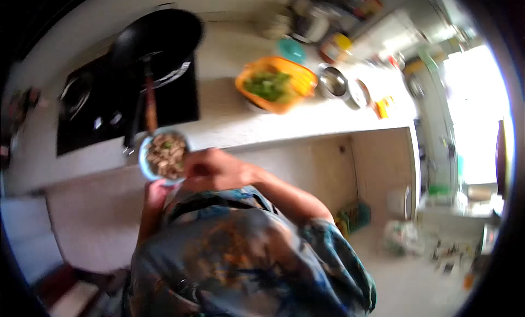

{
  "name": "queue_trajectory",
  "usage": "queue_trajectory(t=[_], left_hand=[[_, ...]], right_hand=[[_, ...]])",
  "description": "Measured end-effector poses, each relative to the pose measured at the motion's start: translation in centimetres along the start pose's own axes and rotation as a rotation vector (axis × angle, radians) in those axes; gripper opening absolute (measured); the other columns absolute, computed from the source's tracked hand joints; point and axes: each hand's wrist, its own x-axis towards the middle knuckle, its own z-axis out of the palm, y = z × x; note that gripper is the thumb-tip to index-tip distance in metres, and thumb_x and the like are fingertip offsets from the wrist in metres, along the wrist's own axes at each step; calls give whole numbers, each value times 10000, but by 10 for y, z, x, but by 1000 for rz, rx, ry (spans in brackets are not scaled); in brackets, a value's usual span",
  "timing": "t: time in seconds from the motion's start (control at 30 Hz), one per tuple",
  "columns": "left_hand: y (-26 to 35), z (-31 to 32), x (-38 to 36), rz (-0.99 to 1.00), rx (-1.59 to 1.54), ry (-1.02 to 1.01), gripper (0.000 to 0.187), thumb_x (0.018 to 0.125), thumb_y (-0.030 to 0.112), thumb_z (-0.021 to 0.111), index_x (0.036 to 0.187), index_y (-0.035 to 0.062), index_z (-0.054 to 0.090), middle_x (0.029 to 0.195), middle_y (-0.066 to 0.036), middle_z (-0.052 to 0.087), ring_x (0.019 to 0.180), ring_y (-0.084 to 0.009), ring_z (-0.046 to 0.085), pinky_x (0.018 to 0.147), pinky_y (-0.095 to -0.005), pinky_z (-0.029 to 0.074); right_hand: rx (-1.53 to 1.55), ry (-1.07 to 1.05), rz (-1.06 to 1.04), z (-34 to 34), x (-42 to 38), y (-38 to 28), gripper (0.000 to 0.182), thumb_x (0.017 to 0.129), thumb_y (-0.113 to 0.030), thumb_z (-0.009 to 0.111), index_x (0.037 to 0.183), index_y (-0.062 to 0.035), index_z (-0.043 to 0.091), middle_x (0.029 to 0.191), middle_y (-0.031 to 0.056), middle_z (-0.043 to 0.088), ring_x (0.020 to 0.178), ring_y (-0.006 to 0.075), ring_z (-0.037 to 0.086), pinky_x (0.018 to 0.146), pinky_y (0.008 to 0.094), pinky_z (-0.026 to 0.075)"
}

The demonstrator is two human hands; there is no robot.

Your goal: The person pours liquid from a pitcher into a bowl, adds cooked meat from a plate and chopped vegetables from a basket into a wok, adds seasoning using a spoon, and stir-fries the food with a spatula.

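Nearest the body in its blue, grey and orange-brown patterned shirt [235, 251], the left hand [157, 192] grips the near side of a light blue bowl [143, 157]. The right hand [213, 169] is at the bowl's right side, its fingers curled in; blur hides whether they hold anything. The round bowl is held at the front edge of the countertop [235, 134], well filled with small, uneven brown and pale meat pieces [167, 153] flecked with green. Beyond it, a reddish-brown wooden handle [151, 112] points toward the bowl from the black wok [158, 38], which sits on the black glass cooktop [183, 101]. Farther right, an orange basket [276, 105] contains green leafy vegetables [267, 86], with a teal round container [291, 50] just behind
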Motion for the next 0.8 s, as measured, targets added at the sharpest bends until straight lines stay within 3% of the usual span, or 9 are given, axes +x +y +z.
queue_trajectory(t=[0.1, 0.17, 0.27, 0.4, 0.5, 0.57, 0.6, 0.67, 0.8], left_hand=[[5, 10, -10, 83, 144, 9, 404, 771, 43, 441, 1113, -173, 430, 1064, -251, 547, 900, -345, 597, 751, -399, 531], [5, 7, -10, 46, 67, 9, 446, 774, 78, 432, 1168, -129, 398, 1090, -229, 536, 921, -302, 590, 736, -370, 543], [6, 7, -12, 70, 64, 25, 374, 794, 41, 406, 1091, -185, 411, 996, -269, 555, 834, -332, 614, 727, -375, 540], [16, 20, -21, 88, 56, 41, 334, 808, 31, 409, 1068, -175, 446, 957, -251, 575, 811, -294, 623, 719, -344, 538], [11, 12, -17, 79, 80, 3, 301, 818, 27, 410, 1036, -166, 489, 945, -225, 591, 815, -273, 625, 720, -334, 537], [19, 18, -24, 95, 259, 46, 273, 820, 20, 435, 1023, -133, 535, 954, -206, 602, 836, -256, 627, 706, -335, 537], [19, 15, -28, 274, 501, -49, 263, 811, 16, 449, 1012, -125, 542, 942, -205, 605, 828, -257, 629, 708, -342, 537], [14, 7, -28, 360, 656, -80, 257, 790, 8, 471, 1005, -113, 544, 926, -206, 608, 808, -266, 633, 708, -358, 537], [3, -1, -14, 48, -69, 75, 361, 754, 5, 486, 1099, -100, 460, 952, -231, 591, 751, -354, 625, 675, -415, 541]], right_hand=[[26, 121, 192, 2, -12, 35, 113, 794, -120, 647, 790, -17, 601, 679, 13, 553, 597, 69, 476, 511, 229, 392], [19, 190, 373, 8, -18, 47, 110, 805, -118, 641, 796, -14, 607, 645, -6, 540, 582, 39, 451, 497, 209, 378], [17, 219, 430, 11, -20, 39, 181, 822, -172, 617, 804, 7, 602, 647, 21, 556, 604, 71, 470, 533, 254, 404], [16, 223, 377, 19, -14, 40, 143, 820, -138, 633, 797, 1, 606, 637, -4, 552, 581, 43, 455, 502, 210, 386], [-37, 179, 401, 25, -8, 41, 209, 833, -182, 614, 800, 23, 597, 646, 43, 563, 601, 84, 476, 538, 260, 410], [-164, 173, 350, 28, -5, 48, 209, 832, -180, 616, 798, 26, 598, 640, 47, 561, 599, 86, 476, 535, 264, 411], [-156, 174, 336, 30, -5, 46, 216, 838, -184, 615, 785, 25, 597, 639, 48, 567, 597, 79, 472, 534, 257, 407], [-101, 169, 378, 32, -6, 57, 218, 841, -181, 616, 760, 20, 591, 626, 29, 552, 594, 64, 442, 523, 238, 386], [-139, 219, 404, 36, -5, 66, 212, 814, -175, 646, 727, 11, 590, 587, -6, 504, 572, 54, 410, 501, 226, 370]])
